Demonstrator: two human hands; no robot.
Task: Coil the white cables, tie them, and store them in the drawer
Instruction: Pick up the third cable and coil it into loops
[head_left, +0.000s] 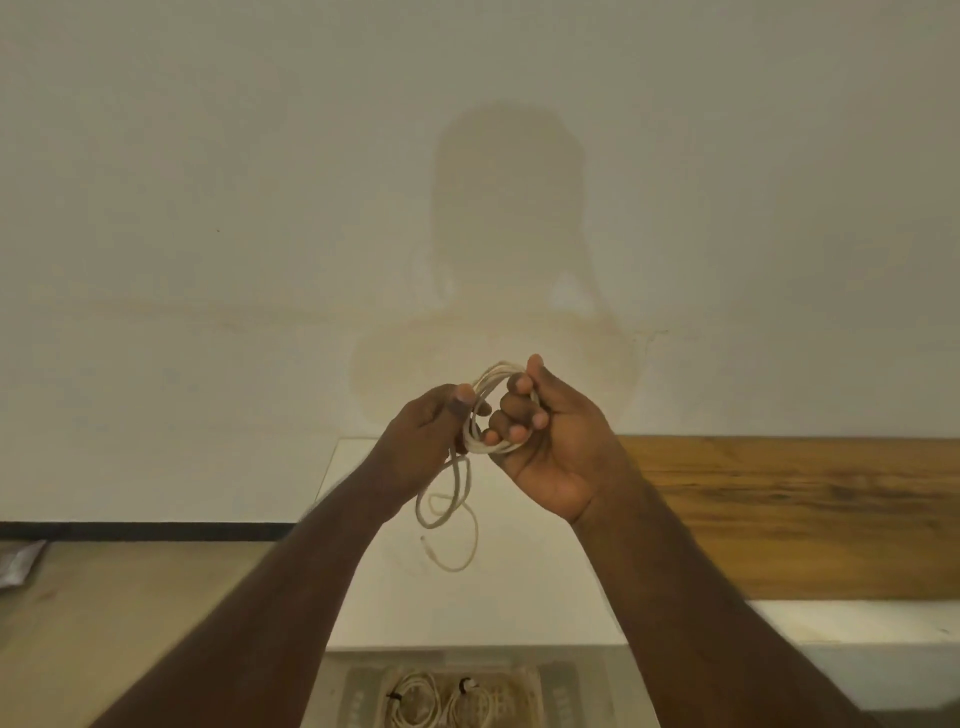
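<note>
two tied coils (441, 696) already lie in the open drawer (566, 686) below. a third white cable (493, 410) is half coiled above the table (519, 597): right hand (545, 436) grips the loops, left hand (431, 421) pinches the loose tail. tying and storing remain.

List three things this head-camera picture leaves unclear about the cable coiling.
- Head view: part of the coil sits behind the right hand fingers.
- Tied cables in the drawer: cut by the bottom edge.
- The dangling end's plug: too small, blurred.
</note>
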